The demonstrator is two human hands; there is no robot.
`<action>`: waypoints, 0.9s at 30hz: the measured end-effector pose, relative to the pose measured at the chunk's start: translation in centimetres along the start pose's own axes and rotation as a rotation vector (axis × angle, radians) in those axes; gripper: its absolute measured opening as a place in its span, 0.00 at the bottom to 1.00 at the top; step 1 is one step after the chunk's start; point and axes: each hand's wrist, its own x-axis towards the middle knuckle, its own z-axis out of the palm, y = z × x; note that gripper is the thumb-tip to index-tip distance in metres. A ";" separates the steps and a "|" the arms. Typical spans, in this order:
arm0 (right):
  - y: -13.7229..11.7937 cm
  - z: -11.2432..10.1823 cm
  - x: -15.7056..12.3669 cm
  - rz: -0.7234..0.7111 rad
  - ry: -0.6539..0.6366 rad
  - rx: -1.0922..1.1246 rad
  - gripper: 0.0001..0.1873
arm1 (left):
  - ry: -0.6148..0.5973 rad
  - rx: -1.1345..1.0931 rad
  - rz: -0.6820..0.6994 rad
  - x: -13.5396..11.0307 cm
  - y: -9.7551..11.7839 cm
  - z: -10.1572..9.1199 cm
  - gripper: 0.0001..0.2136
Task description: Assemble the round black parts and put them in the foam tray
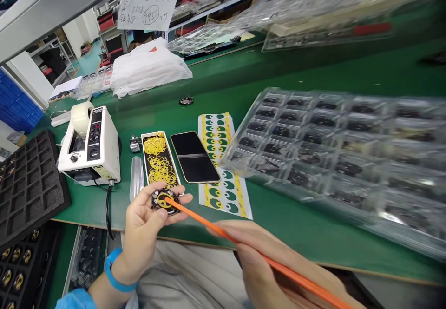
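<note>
- Left hand (143, 223): closed around the rim of a round black disc (165, 206), over the worktop (278, 216) near its front edge, face upward
- Right hand (275, 248): gripping an orange stick (195, 216), long axis diagonal, tip pointing leftward and away, at the disc (over its yellow ring (160, 202))

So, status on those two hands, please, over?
Left grip on round dark part; right grip on orange stick, tip at the part's face. Tray of yellow pieces just beyond left grip; nothing blocking the tip.
</note>
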 end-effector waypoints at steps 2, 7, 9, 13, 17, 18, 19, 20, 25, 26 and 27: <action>-0.3 0.9 -0.2 0.014 0.020 -0.023 0.18 | 0.001 0.016 0.016 -0.3 -0.3 0.3 0.13; -0.4 2.2 -0.8 0.032 0.080 0.052 0.19 | 0.070 0.021 0.041 -0.5 -0.9 0.6 0.14; -0.5 2.5 -0.9 0.075 0.088 0.039 0.20 | 0.089 0.021 0.029 -0.5 -1.0 0.6 0.14; -0.6 3.0 -1.1 0.060 0.053 0.050 0.22 | 0.099 0.027 0.009 -0.4 -1.0 0.5 0.16; -0.1 3.4 -1.6 -0.120 -0.039 -0.044 0.24 | 0.160 0.019 -0.047 -0.2 -0.9 0.3 0.18; 0.0 3.4 -1.8 -0.165 -0.074 -0.092 0.24 | 0.170 0.017 -0.059 -0.2 -0.8 0.3 0.19; 0.3 3.4 -2.0 -0.195 -0.116 -0.132 0.25 | 0.178 0.017 -0.068 -0.2 -0.8 0.2 0.19; 0.5 3.3 -2.2 -0.219 -0.146 -0.159 0.25 | 0.181 0.016 -0.076 -0.2 -0.7 0.1 0.20; 1.3 2.3 -2.1 -0.300 -0.215 -0.169 0.22 | 0.176 0.012 -0.103 0.1 -0.5 -0.6 0.18; 1.3 2.0 -1.8 -0.288 -0.218 -0.132 0.21 | 0.177 0.022 -0.109 0.2 -0.5 -0.8 0.18; 1.2 1.7 -1.5 -0.248 -0.222 -0.075 0.20 | 0.183 0.035 -0.112 0.3 -0.5 -1.0 0.18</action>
